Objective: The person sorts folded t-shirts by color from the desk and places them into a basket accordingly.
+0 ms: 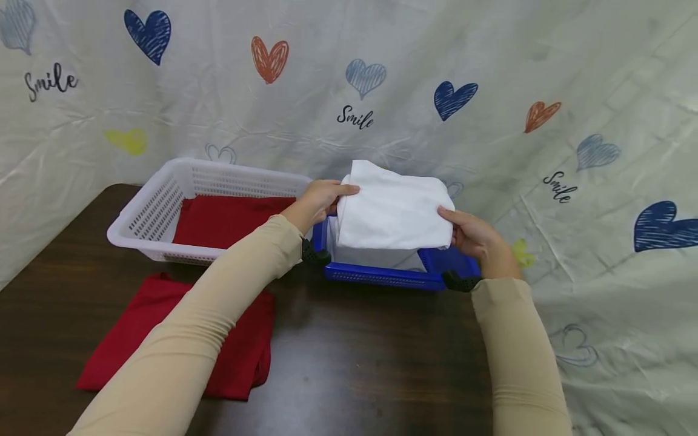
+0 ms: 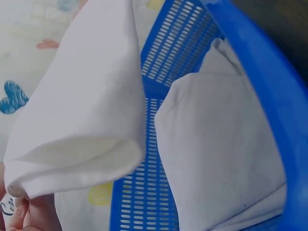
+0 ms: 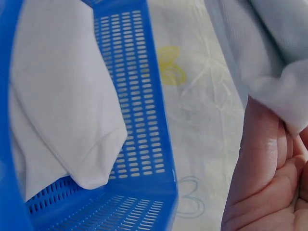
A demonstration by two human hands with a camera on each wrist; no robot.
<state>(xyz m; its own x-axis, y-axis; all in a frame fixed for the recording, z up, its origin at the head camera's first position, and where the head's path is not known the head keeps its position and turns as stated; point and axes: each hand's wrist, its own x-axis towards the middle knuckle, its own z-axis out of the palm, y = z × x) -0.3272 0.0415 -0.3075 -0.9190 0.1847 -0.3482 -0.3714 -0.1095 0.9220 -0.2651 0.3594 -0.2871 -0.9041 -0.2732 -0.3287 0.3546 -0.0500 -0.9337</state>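
Note:
Both hands hold up a folded white cloth above the blue basket. At its left edge my left hand pinches the fabric, thumb on top. My right hand grips the right edge the same way. In the left wrist view the cloth's folded layers gape at the near end. Inside the basket lies another folded white cloth, which also shows in the right wrist view, beside the basket's perforated wall.
To the left stands a white basket with a folded red cloth inside. Another red cloth lies on the dark wooden table, partly behind the left sleeve. A white sheet printed with hearts hangs behind.

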